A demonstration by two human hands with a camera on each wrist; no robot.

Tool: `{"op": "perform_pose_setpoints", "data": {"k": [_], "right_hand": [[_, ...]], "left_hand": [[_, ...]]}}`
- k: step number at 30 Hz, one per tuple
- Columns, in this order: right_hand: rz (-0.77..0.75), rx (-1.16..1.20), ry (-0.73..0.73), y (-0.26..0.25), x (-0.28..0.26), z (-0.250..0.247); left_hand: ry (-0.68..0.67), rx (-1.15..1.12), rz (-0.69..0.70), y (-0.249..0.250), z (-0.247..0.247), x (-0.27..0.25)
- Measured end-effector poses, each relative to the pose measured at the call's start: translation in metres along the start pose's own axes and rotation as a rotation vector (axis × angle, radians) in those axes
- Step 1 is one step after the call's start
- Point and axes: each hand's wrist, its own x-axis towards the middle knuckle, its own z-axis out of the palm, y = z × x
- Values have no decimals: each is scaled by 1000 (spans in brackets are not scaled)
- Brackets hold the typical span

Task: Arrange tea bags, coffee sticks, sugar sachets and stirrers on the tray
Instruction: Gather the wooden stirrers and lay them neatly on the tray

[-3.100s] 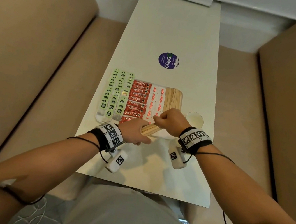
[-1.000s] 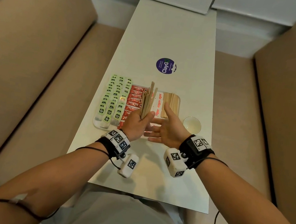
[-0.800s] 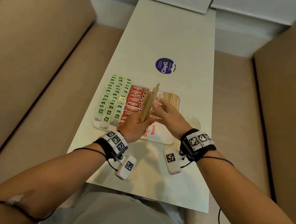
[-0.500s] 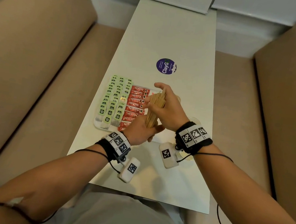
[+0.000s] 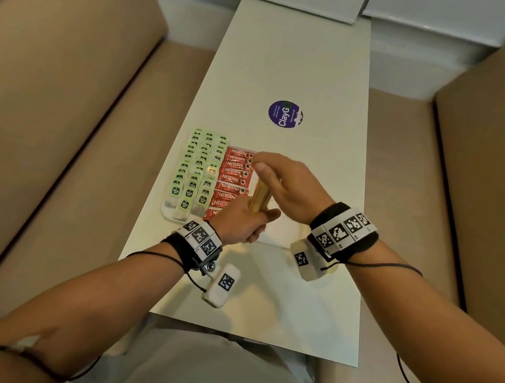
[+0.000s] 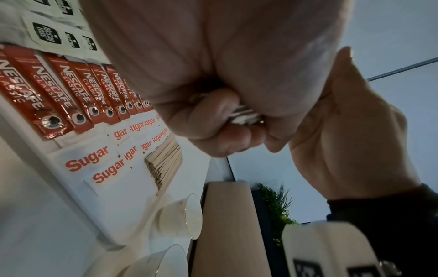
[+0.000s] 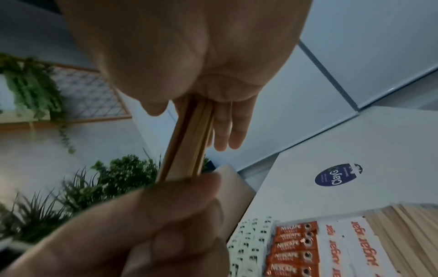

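Note:
A white tray (image 5: 167, 212) lies on the table with rows of green-tagged tea bags (image 5: 197, 171), red coffee sticks (image 5: 233, 179), sugar sachets (image 6: 113, 161) and a row of wooden stirrers (image 6: 163, 161). Above it, a bundle of several stirrers (image 5: 260, 194) stands nearly upright. My left hand (image 5: 240, 222) grips its lower end in a fist. My right hand (image 5: 281, 179) covers its upper part, with the thumb on one side and the fingers (image 7: 227, 135) straight along the other, pinching the bundle (image 7: 187, 142). In the head view my hands hide the sugar and the laid stirrers.
Two small clear cups (image 6: 184, 215) stand on the table right of the tray. A round purple sticker (image 5: 284, 114) sits farther back on the white table (image 5: 295, 52). Beige sofa cushions (image 5: 48, 100) flank the table on both sides.
The left hand lifted the stirrer bundle from the tray's near edge and stood it up. The right hand, open beside it a second ago, has moved over and closed on the upper part.

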Motion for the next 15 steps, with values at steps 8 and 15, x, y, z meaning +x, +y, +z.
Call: {"op": "perform_pose_setpoints", "data": {"k": [8,15], "right_hand": [[103,132,93,-1,-6,4],[202,395,179,10,-13,29]], "left_hand": [[5,86,-18,-9,2,-3],[-71,177,-41,-18,15,-7]]}}
